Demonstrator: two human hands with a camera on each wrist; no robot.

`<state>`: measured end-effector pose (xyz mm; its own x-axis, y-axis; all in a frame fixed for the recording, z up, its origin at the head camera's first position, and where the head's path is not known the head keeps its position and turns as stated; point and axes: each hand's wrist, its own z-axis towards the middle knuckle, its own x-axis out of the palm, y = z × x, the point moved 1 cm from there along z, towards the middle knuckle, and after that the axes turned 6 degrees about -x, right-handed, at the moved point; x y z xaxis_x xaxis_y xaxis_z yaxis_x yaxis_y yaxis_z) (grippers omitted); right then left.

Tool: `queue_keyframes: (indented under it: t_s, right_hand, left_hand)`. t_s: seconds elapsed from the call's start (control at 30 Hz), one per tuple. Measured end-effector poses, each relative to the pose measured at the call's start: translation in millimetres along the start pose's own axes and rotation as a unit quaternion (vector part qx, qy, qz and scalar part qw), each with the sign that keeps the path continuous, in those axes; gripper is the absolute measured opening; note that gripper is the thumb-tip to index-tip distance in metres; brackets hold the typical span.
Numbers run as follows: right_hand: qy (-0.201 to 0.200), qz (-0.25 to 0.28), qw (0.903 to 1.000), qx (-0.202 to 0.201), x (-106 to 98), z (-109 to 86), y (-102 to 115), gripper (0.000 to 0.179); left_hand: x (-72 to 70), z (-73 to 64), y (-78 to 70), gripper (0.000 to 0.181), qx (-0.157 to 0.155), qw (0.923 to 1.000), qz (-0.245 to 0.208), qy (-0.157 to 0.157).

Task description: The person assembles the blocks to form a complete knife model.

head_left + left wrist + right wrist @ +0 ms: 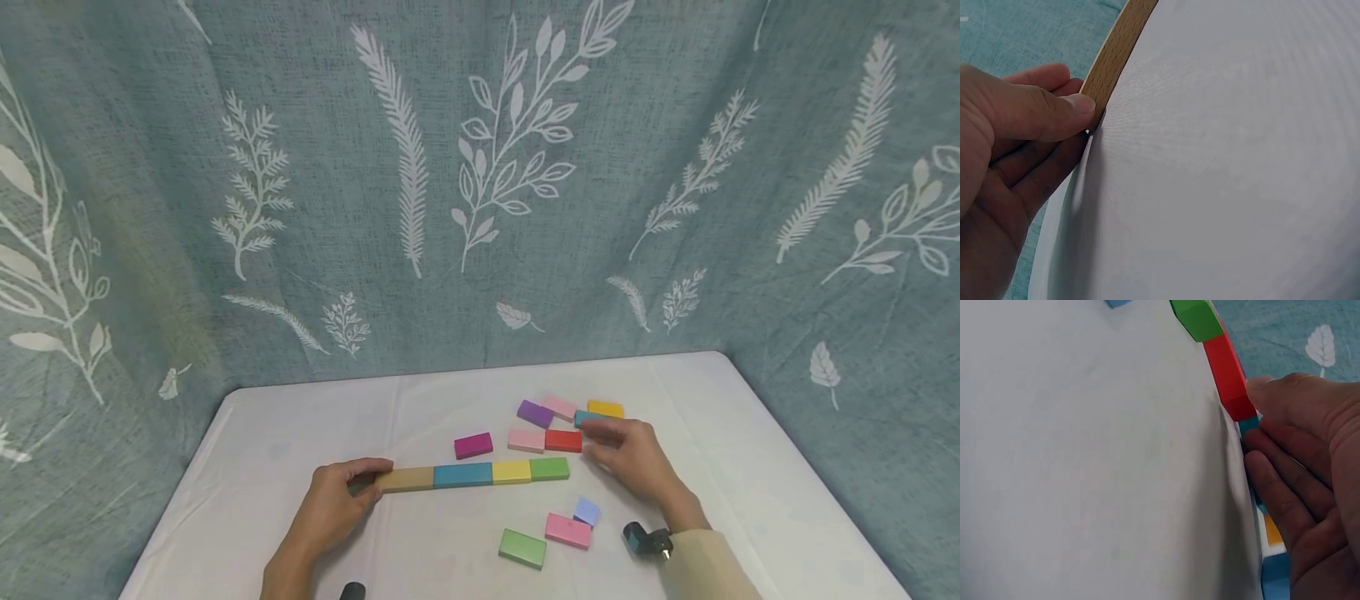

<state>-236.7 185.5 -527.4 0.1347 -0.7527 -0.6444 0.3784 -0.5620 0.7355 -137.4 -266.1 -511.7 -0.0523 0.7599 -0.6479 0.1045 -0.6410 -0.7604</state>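
"Wooden tan block [407,480]: which hand had that?"

"The left hand [335,506] pinched its outer end; the row [462,476] ran lengthwise rightward from there to a green block [550,469]"

"And the right hand [637,465]?"

"Loose-fingered, it grasped nothing visible, just right of the red block [562,442], much nearer it than the left"

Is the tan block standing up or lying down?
Lying down: the tan block stretches lengthwise along the table, meeting the long blue block.
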Motion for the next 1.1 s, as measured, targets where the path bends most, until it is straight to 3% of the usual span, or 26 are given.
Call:
queue_keyframes:
  t_s: [0.23, 0.5, 0.67, 1.1]
  right_hand:
    - [0.016, 0.009, 0.9998, -0.003, 6.0, 8.1, 3.0, 0.042]
    - [0.018, -0.015, 0.9997, -0.002, 7.7, 8.2, 6.5, 0.041]
    - [0.004, -0.021, 0.9996, -0.017, -0.8, 1.6, 0.9, 0.038]
    - [0.002, -0.007, 0.9999, 0.014, -22.5, -23.7, -11.7, 0.039]
  left_hand:
    - [0.5, 0.3, 1.7, 0.036, 0.004, 1.0, -0.002, 0.002]
    - [1.1, 0.5, 3.0, 0.036, 0.005, 1.0, 0.002, 0.002]
    - [0.3, 0.7, 3.9, 0.036, 0.004, 1.0, 0.007, 0.001]
    - [1.2, 0.1, 4.2, 0.037, 0.003, 1.0, 0.004, 0.002]
